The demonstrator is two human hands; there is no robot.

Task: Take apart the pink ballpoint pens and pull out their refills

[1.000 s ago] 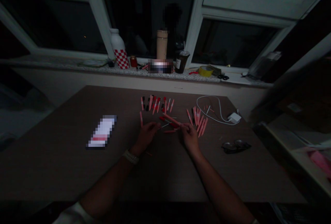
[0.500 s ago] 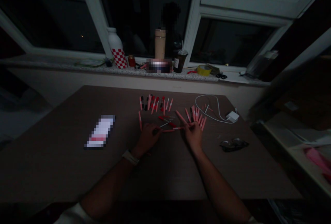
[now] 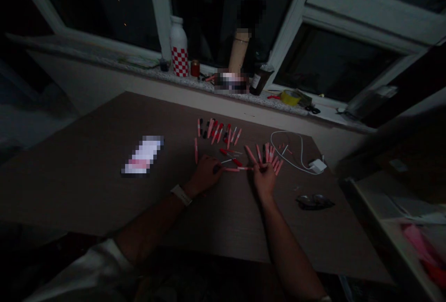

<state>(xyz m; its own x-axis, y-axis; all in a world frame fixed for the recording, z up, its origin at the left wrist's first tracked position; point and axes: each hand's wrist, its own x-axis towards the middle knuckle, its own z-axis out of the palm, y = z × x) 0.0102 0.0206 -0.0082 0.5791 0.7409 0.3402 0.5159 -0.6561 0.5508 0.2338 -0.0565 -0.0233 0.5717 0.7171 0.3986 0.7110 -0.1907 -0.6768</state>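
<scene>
Pink and red pen parts lie scattered on a dark wooden table (image 3: 87, 167). My left hand (image 3: 205, 174), with a watch on its wrist, rests curled on the table, its fingertips pinching a small dark piece beside a pink pen barrel (image 3: 230, 169). My right hand (image 3: 264, 177) is closed on a thin pink pen part that points left. Just beyond its fingers lies a fanned group of pink pens (image 3: 270, 155). A row of pink and red pens (image 3: 218, 131) lies farther back. The room is dim and details are hard to see.
A white charger with its coiled cable (image 3: 315, 165) lies at the right, dark glasses (image 3: 313, 201) nearer me. A flat white item (image 3: 142, 154) lies at the left. The windowsill holds a checked bottle (image 3: 179, 49), a tall cup (image 3: 239, 51), a jar and yellow tape (image 3: 288, 96).
My right hand moved right to the fanned pink pens and set down the long pink pen. The left hand stayed near the centre. The camera tilted and shifted left.
</scene>
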